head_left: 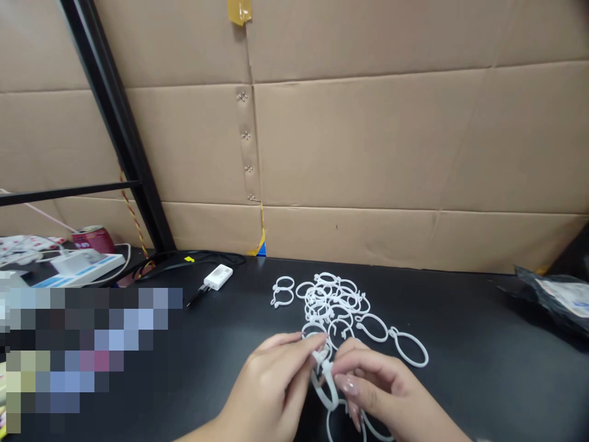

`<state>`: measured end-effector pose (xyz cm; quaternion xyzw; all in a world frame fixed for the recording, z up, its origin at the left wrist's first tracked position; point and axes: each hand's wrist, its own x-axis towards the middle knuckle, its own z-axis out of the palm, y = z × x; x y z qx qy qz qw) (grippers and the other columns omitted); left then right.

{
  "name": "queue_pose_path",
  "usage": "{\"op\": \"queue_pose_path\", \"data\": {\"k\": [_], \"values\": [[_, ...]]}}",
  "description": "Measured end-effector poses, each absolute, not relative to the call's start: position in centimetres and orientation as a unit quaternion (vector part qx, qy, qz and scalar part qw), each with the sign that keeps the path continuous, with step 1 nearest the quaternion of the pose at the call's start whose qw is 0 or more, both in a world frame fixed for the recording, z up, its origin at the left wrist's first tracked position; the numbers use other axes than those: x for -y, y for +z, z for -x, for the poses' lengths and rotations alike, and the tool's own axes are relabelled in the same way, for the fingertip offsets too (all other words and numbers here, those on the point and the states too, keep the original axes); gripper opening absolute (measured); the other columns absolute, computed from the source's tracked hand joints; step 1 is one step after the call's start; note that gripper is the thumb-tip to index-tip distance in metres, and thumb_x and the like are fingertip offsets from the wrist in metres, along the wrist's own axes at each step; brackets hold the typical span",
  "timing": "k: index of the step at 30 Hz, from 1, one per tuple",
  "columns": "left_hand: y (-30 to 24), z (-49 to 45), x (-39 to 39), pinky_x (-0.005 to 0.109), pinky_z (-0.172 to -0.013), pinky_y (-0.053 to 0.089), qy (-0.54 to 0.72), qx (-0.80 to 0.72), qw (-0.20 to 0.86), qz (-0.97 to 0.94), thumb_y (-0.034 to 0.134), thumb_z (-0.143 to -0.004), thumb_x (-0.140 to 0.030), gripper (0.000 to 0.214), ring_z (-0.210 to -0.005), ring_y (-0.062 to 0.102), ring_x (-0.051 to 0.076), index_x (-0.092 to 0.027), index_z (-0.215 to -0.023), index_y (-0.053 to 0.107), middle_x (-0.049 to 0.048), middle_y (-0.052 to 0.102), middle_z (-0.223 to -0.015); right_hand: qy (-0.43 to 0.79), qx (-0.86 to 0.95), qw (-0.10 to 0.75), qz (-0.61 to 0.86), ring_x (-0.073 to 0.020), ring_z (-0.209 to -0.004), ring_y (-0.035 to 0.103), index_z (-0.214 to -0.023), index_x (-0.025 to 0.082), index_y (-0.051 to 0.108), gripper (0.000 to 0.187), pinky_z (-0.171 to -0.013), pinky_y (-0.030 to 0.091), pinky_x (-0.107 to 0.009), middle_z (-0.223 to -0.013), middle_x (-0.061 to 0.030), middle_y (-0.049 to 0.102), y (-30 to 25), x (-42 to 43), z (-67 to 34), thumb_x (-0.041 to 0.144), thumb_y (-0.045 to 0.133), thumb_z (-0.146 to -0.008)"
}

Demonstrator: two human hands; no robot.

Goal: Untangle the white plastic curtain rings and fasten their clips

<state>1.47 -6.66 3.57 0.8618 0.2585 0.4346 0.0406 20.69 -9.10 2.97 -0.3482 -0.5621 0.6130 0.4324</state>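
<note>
White plastic curtain rings with small eyelets lie in a loose pile (329,301) on the black table. Close to me, a white curtain ring (332,393) is held up between both hands. My left hand (276,377) pinches it near its top, and the exact grip of the fingertips is partly hidden. From the other side, my right hand (380,380) has thumb and fingers closed at the same ring's eyelet end. More rings (347,423) lie below the hands, partly covered by the right fingers.
Single rings (411,350) lie right of the pile, and two more (284,291) lie left of it. A white charger (218,277) stands farther back. At left are a power strip (83,270), a red can (93,238) and a blurred-out patch. A black plastic bag (552,301) sits at right. Cardboard (368,141) walls the back.
</note>
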Motion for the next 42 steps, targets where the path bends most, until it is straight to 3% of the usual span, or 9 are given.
{"op": "queue_pose_path", "data": {"k": [4, 9, 15, 21, 27, 42], "values": [[3.4, -1.5, 6.5, 0.035, -0.078, 0.059, 0.448, -0.243, 0.012, -0.860, 0.045, -0.085, -0.004, 0.033, -0.080, 0.073, 0.020, -0.013, -0.114, 0.059, 0.0093, 0.075, -0.099, 0.617, 0.571, 0.430, 0.329, -0.0080, -0.066, 0.051, -0.083, 0.027, 0.073, 0.009, -0.057, 0.045, -0.018, -0.084, 0.0011, 0.050, 3.0, 9.1, -20.5, 0.033, 0.070, -0.079], [2.8, -1.9, 6.5, 0.036, -0.076, 0.060, 0.449, -0.212, 0.008, -0.868, 0.047, -0.084, -0.002, 0.032, -0.073, 0.074, 0.019, -0.010, -0.112, 0.059, 0.0101, 0.076, -0.091, 0.621, 0.583, 0.433, 0.295, -0.0133, -0.081, 0.054, -0.072, 0.025, 0.074, 0.005, -0.075, 0.046, -0.025, -0.085, -0.0004, 0.052, 2.9, 9.5, -19.9, 0.029, 0.075, -0.074], [2.7, -2.1, 6.4, 0.043, -0.082, 0.057, 0.445, -0.196, 0.030, -0.873, 0.048, -0.083, -0.001, 0.032, -0.064, 0.073, 0.017, -0.010, -0.112, 0.058, 0.0062, 0.075, -0.078, 0.631, 0.595, 0.407, 0.287, -0.0089, -0.063, 0.052, -0.071, 0.020, 0.071, 0.020, -0.057, 0.043, -0.021, -0.081, -0.0004, 0.053, 2.8, 9.5, -20.0, 0.037, 0.068, -0.080], [2.5, -1.7, 6.4, 0.047, -0.083, 0.055, 0.445, -0.190, -0.002, -0.875, 0.043, -0.085, 0.001, 0.034, -0.064, 0.072, 0.017, -0.009, -0.115, 0.056, 0.0092, 0.076, -0.083, 0.657, 0.567, 0.375, 0.325, -0.0100, -0.059, 0.052, -0.069, 0.016, 0.056, 0.039, -0.060, 0.041, -0.023, -0.064, -0.0009, 0.058, 2.6, 9.9, -19.5, 0.052, 0.060, -0.082], [2.1, -2.0, 6.3, 0.051, -0.086, 0.053, 0.448, -0.197, -0.059, -0.870, 0.045, -0.081, 0.003, 0.032, -0.054, 0.069, 0.016, -0.003, -0.110, 0.058, 0.0087, 0.073, -0.067, 0.687, 0.486, 0.404, 0.360, -0.0044, -0.040, 0.036, -0.063, 0.017, 0.049, 0.046, -0.041, 0.026, -0.018, -0.048, 0.0071, 0.043, 0.6, 9.4, -19.2, 0.060, 0.060, -0.078], [1.7, -2.3, 6.6, 0.051, -0.096, 0.045, 0.455, -0.181, -0.093, -0.867, 0.045, -0.079, 0.003, 0.029, -0.049, 0.066, 0.013, 0.002, -0.103, 0.059, 0.0076, 0.070, -0.061, 0.647, 0.505, 0.400, 0.409, -0.0048, -0.042, 0.031, -0.060, 0.018, 0.045, 0.052, -0.043, 0.024, -0.020, -0.049, 0.0063, 0.043, 1.7, 9.5, -18.8, 0.066, 0.061, -0.071]]}}
